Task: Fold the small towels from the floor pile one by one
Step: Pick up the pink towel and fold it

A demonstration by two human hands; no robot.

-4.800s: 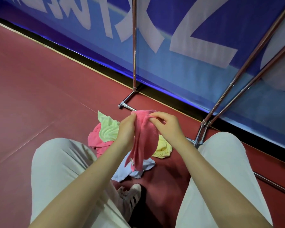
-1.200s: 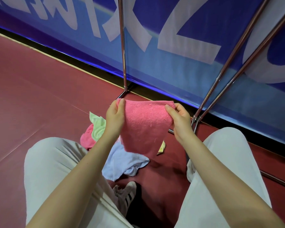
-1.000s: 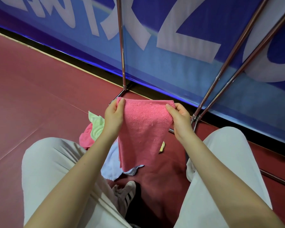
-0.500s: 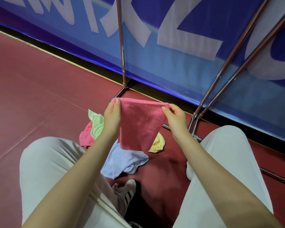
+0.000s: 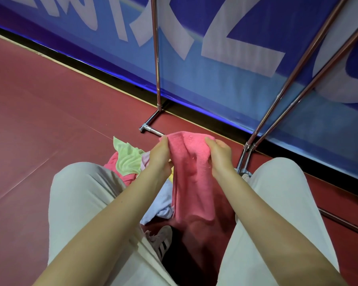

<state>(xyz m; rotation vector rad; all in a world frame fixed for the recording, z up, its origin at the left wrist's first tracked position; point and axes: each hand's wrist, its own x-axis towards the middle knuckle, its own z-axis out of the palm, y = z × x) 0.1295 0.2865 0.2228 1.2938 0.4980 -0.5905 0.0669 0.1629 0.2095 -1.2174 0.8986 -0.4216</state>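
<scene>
Left hand [image 5: 160,156] and right hand [image 5: 220,155] each pinch the pink towel [image 5: 191,178] top corners, close together; hanging layers uneven — fold may skew; either pinch slipping drops it onto floor pile [image 5: 128,159].

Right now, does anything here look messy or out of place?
Only the towels: a crumpled heap lies unfolded on the red floor, and the pink towel held by both hands sags unevenly. Nothing looks damaged or spilled.

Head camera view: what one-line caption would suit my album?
Both hands, left and right, hold a pink towel above the floor pile.
</scene>
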